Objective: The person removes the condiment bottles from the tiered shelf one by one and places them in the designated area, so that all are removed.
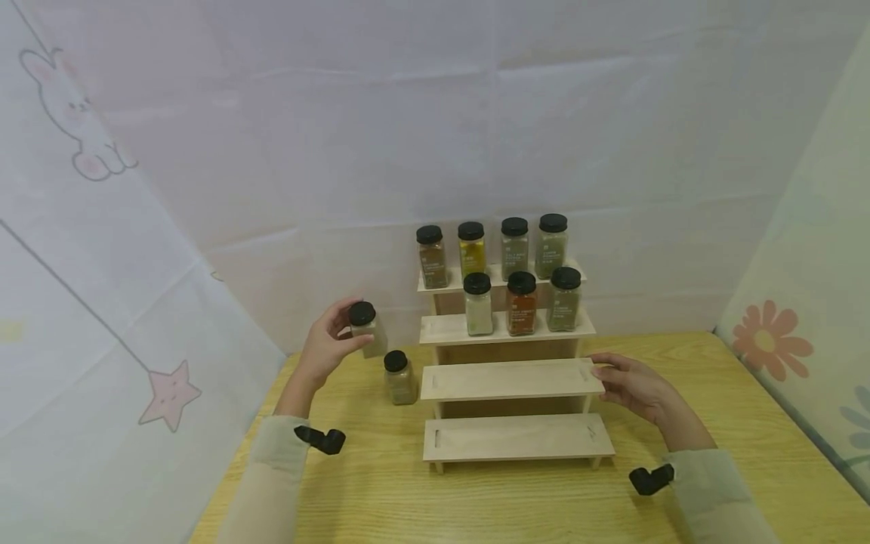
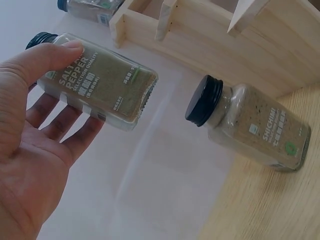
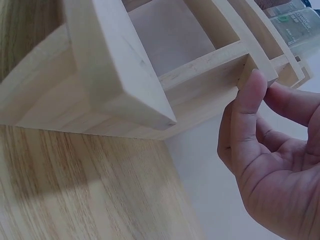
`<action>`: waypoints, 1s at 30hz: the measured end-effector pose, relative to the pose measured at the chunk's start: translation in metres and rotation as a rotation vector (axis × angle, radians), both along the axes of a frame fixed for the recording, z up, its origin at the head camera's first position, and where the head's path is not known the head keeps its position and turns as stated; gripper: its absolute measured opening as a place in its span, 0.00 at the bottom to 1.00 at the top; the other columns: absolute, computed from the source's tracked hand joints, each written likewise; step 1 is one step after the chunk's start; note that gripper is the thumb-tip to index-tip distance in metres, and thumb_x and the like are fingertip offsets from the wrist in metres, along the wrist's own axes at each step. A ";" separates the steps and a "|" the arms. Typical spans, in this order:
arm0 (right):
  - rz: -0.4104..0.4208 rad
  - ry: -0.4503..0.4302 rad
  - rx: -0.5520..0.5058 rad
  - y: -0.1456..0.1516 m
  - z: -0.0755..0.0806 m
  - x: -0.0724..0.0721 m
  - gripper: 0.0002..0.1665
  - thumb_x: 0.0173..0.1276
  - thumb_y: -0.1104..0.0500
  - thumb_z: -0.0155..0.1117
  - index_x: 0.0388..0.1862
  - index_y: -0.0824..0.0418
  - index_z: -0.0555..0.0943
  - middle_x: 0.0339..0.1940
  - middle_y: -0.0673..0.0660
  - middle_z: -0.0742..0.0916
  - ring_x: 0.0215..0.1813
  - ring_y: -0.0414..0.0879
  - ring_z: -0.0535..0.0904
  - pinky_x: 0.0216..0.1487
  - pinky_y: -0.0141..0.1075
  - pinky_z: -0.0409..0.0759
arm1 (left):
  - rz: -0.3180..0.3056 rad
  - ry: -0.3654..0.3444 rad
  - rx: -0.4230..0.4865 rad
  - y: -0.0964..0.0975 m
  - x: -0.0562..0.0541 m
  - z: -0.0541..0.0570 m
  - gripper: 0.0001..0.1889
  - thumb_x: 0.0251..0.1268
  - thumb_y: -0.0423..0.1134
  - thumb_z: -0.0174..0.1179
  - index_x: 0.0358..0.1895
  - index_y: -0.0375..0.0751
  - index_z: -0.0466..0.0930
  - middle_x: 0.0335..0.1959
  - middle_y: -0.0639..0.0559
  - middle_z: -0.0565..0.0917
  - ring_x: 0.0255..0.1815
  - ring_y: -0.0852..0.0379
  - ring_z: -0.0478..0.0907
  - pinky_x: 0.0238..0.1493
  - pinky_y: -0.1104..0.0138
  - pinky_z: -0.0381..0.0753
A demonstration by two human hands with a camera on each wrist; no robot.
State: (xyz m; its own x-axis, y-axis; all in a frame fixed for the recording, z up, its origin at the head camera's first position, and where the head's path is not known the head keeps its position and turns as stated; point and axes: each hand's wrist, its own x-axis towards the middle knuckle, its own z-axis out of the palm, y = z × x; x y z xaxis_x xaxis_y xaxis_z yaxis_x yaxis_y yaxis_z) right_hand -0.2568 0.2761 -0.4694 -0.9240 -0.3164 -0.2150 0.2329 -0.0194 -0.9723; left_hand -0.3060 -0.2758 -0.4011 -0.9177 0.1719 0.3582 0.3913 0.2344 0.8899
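My left hand (image 1: pixel 326 344) grips a glass spice jar (image 2: pixel 100 82) with a black lid, thumb on its front and fingers behind. In the left wrist view its label reads salt and pepper. The jar is tilted and held up off the table, left of a stepped wooden spice rack (image 1: pixel 510 381). Just below it a second spice jar (image 1: pixel 401 381), labelled shichimi, stands on the table. At the rack's right side my right hand (image 1: pixel 632 385) pinches the end of a lower shelf between thumb and fingers, seen close in the right wrist view.
Several black-lidded spice jars (image 1: pixel 514 249) line the rack's top shelf. On the shelf below stand three more, including a red one (image 1: pixel 522 306) in the middle. The two lower shelves (image 1: pixel 516 438) are bare. A pale cloth (image 1: pixel 367 151) hangs behind the wooden table (image 1: pixel 516 506).
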 end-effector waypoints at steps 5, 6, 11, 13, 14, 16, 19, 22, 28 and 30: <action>-0.006 0.002 0.002 0.000 0.001 0.000 0.34 0.79 0.58 0.58 0.77 0.67 0.59 0.42 0.52 0.73 0.33 0.39 0.76 0.43 0.34 0.84 | -0.008 -0.019 0.004 -0.005 0.004 -0.001 0.37 0.59 0.30 0.73 0.73 0.42 0.68 0.58 0.54 0.80 0.59 0.59 0.77 0.54 0.70 0.79; -0.008 0.002 0.001 0.000 0.001 0.000 0.34 0.79 0.58 0.58 0.76 0.67 0.60 0.42 0.52 0.74 0.33 0.39 0.76 0.43 0.34 0.84 | -0.009 -0.023 0.006 -0.007 0.004 -0.002 0.37 0.59 0.30 0.73 0.73 0.41 0.68 0.58 0.54 0.80 0.59 0.60 0.77 0.54 0.70 0.79; -0.009 0.002 0.001 0.000 -0.002 -0.001 0.35 0.79 0.57 0.59 0.77 0.67 0.59 0.42 0.52 0.73 0.34 0.39 0.76 0.42 0.33 0.84 | -0.012 -0.045 0.019 -0.014 0.001 -0.011 0.38 0.59 0.28 0.73 0.73 0.40 0.66 0.59 0.55 0.80 0.60 0.61 0.77 0.53 0.70 0.79; -0.007 0.004 0.006 0.000 -0.003 -0.001 0.37 0.79 0.57 0.58 0.78 0.68 0.56 0.43 0.52 0.72 0.34 0.38 0.76 0.43 0.33 0.84 | -0.013 -0.058 0.021 -0.017 0.001 -0.015 0.39 0.59 0.27 0.72 0.74 0.39 0.65 0.61 0.55 0.79 0.61 0.63 0.76 0.54 0.71 0.78; -0.006 0.006 0.009 0.000 -0.003 -0.001 0.38 0.79 0.57 0.58 0.79 0.68 0.55 0.44 0.52 0.72 0.34 0.38 0.76 0.43 0.34 0.84 | -0.013 -0.062 0.018 -0.018 0.001 -0.016 0.39 0.59 0.27 0.72 0.74 0.39 0.65 0.61 0.55 0.79 0.61 0.63 0.76 0.54 0.71 0.78; -0.003 0.009 0.013 0.000 -0.004 -0.001 0.39 0.80 0.57 0.58 0.79 0.69 0.53 0.45 0.52 0.72 0.34 0.38 0.76 0.43 0.34 0.84 | -0.010 -0.071 0.013 -0.020 0.001 -0.019 0.39 0.59 0.28 0.72 0.74 0.41 0.65 0.62 0.53 0.78 0.62 0.63 0.75 0.54 0.71 0.78; -0.001 0.012 0.014 0.000 -0.004 -0.001 0.40 0.80 0.57 0.57 0.80 0.70 0.51 0.45 0.53 0.72 0.34 0.38 0.76 0.43 0.34 0.84 | -0.010 -0.080 0.009 -0.022 0.002 -0.023 0.38 0.59 0.30 0.73 0.73 0.44 0.66 0.63 0.50 0.78 0.62 0.62 0.75 0.55 0.71 0.78; -0.005 0.012 0.010 0.000 -0.004 0.000 0.41 0.80 0.57 0.58 0.80 0.70 0.51 0.45 0.53 0.72 0.34 0.38 0.76 0.43 0.33 0.84 | -0.006 -0.087 -0.005 -0.025 0.003 -0.027 0.37 0.60 0.31 0.73 0.73 0.47 0.67 0.64 0.48 0.77 0.63 0.60 0.75 0.55 0.71 0.78; -0.006 0.011 0.007 -0.001 -0.004 0.000 0.41 0.80 0.57 0.58 0.80 0.70 0.51 0.45 0.53 0.72 0.34 0.38 0.77 0.44 0.34 0.85 | 0.003 -0.118 -0.016 -0.028 0.003 -0.036 0.38 0.61 0.33 0.73 0.74 0.45 0.66 0.66 0.43 0.76 0.63 0.60 0.75 0.54 0.70 0.80; -0.005 0.011 0.004 -0.001 -0.004 0.000 0.40 0.80 0.57 0.58 0.80 0.70 0.51 0.45 0.53 0.72 0.34 0.38 0.77 0.44 0.34 0.85 | 0.004 -0.131 -0.019 -0.029 0.004 -0.039 0.39 0.60 0.34 0.74 0.74 0.43 0.65 0.67 0.42 0.75 0.63 0.59 0.75 0.54 0.69 0.80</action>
